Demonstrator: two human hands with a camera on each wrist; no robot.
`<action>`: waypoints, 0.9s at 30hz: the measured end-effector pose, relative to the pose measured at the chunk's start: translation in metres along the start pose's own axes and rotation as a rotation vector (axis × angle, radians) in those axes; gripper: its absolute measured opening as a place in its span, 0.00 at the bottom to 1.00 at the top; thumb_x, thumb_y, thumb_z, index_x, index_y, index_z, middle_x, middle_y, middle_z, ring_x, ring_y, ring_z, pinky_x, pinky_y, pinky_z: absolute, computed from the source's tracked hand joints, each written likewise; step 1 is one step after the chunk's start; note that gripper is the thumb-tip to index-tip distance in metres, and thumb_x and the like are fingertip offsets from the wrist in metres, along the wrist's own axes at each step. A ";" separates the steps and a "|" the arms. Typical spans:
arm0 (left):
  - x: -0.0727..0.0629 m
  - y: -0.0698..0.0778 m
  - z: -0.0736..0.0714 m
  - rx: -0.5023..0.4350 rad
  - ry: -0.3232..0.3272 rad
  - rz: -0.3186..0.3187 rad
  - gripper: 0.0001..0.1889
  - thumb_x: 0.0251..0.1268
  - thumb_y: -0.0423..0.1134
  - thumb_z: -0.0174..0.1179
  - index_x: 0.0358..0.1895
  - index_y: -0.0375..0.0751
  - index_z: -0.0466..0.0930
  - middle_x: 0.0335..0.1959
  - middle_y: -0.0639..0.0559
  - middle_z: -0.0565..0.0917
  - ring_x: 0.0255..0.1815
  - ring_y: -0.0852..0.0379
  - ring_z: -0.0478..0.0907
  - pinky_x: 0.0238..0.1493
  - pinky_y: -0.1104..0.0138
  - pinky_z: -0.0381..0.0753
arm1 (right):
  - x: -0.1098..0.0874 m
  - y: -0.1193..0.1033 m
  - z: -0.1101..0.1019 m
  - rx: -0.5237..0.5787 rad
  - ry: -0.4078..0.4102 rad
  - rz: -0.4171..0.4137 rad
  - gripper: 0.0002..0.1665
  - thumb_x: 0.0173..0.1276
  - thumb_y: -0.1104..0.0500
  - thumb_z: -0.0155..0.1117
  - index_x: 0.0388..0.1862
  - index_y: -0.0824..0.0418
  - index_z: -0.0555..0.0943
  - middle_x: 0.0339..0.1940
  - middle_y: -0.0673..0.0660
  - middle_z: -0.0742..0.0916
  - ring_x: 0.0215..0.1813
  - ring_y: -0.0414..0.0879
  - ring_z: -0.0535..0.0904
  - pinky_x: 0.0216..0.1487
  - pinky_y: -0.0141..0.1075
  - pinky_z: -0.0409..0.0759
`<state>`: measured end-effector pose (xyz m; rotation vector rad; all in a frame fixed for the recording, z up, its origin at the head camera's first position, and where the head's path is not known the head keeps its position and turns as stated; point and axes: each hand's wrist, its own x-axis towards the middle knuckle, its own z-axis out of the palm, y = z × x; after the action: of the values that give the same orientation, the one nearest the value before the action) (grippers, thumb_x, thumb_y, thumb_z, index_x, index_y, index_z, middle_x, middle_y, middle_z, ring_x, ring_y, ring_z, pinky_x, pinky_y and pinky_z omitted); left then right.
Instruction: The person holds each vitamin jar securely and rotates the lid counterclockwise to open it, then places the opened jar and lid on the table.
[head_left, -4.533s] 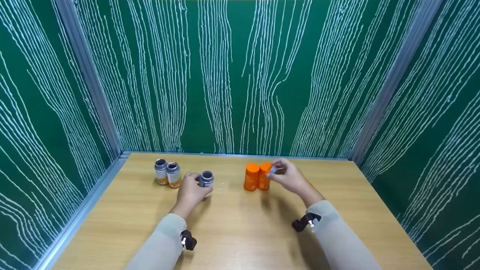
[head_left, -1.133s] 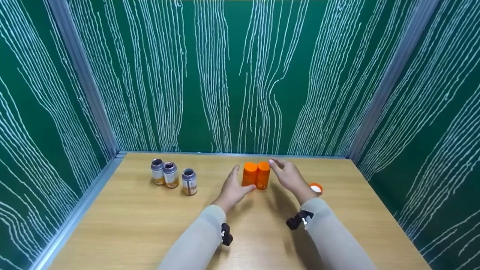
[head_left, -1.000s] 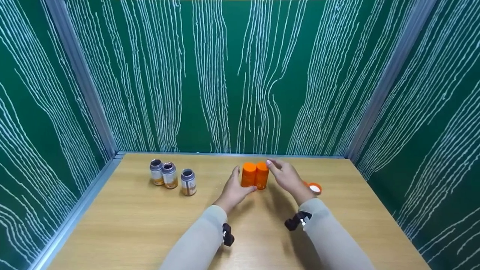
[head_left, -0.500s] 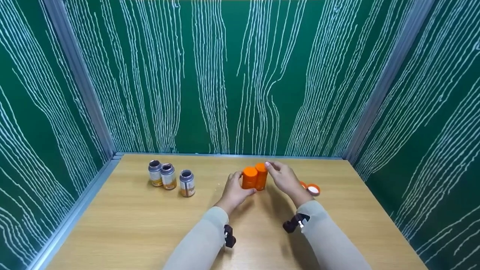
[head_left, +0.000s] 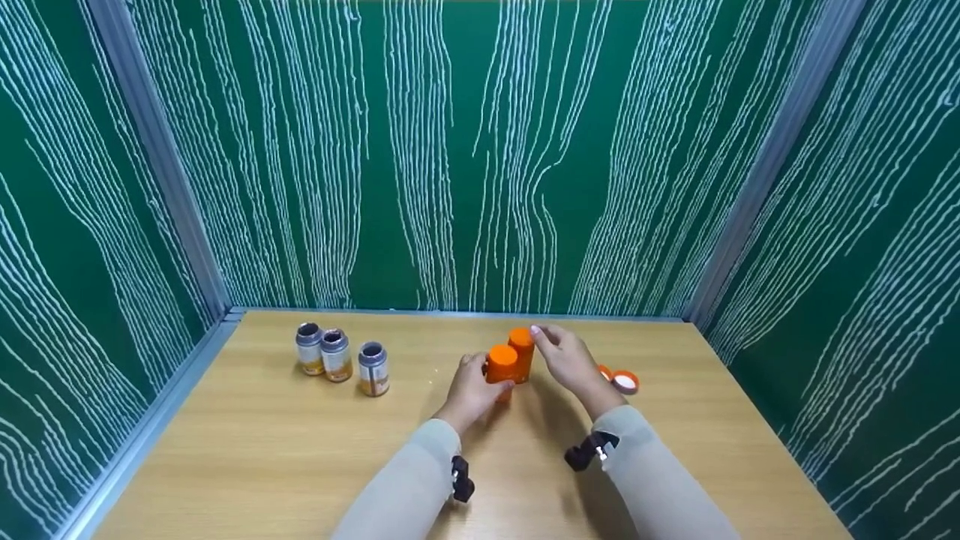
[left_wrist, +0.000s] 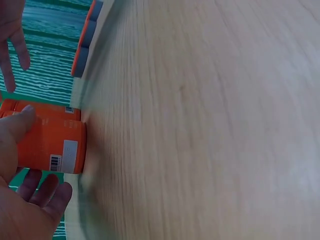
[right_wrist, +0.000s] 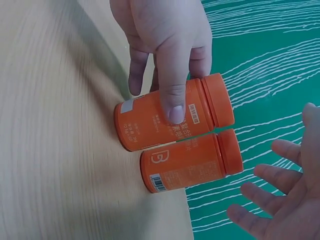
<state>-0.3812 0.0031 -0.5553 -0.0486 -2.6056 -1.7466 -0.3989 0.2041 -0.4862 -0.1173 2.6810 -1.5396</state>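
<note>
My left hand (head_left: 472,388) grips an upright orange pill bottle (head_left: 502,358), its thumb across the near side and its fingers behind. Against the right rear of that bottle stands a second orange bottle (head_left: 520,352), cap on like the first. My right hand (head_left: 568,361) is held just right of the second bottle. In the right wrist view its fingers (right_wrist: 272,177) are spread and hold nothing, and the two bottles, the held one (right_wrist: 150,117) and the other (right_wrist: 182,162), stand side by side with the left thumb (right_wrist: 175,107) pressed on the label.
Uncapped grey-necked bottles stand at the left: two together (head_left: 309,349) (head_left: 337,356) and one apart (head_left: 373,369). Orange-rimmed caps (head_left: 625,382) lie right of my right wrist; the left wrist view shows them in a row (left_wrist: 81,61). Green, white-streaked panels rise behind the table (head_left: 300,450).
My left hand left the third grey-necked bottle, now further left, and took hold of an orange bottle, drawing it towards me. The pale thing in my right fingers is gone; that hand hardly moved.
</note>
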 end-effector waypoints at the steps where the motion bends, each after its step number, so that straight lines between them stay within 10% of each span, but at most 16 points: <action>1: 0.000 -0.001 -0.001 -0.001 -0.003 -0.003 0.36 0.75 0.37 0.77 0.83 0.43 0.74 0.77 0.45 0.78 0.79 0.43 0.79 0.89 0.47 0.71 | 0.000 0.000 0.001 -0.005 0.003 -0.014 0.49 0.88 0.26 0.53 0.88 0.61 0.71 0.87 0.66 0.77 0.88 0.65 0.72 0.90 0.63 0.68; 11: -0.005 -0.003 -0.023 -0.035 -0.006 -0.038 0.39 0.78 0.43 0.76 0.86 0.55 0.67 0.84 0.54 0.77 0.81 0.47 0.78 0.90 0.49 0.69 | -0.005 -0.012 0.012 -0.101 0.032 0.033 0.46 0.86 0.24 0.54 0.88 0.51 0.73 0.91 0.60 0.73 0.92 0.65 0.66 0.91 0.68 0.62; 27: -0.026 0.002 -0.087 0.312 0.072 0.165 0.34 0.72 0.48 0.82 0.78 0.57 0.79 0.65 0.52 0.79 0.64 0.48 0.83 0.81 0.46 0.83 | -0.015 -0.039 0.041 -0.123 0.060 -0.183 0.30 0.89 0.35 0.62 0.80 0.45 0.80 0.88 0.56 0.78 0.86 0.63 0.75 0.84 0.63 0.77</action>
<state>-0.3565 -0.0777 -0.5210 -0.1889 -2.6983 -1.2547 -0.3791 0.1504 -0.4734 -0.3351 2.8837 -1.4424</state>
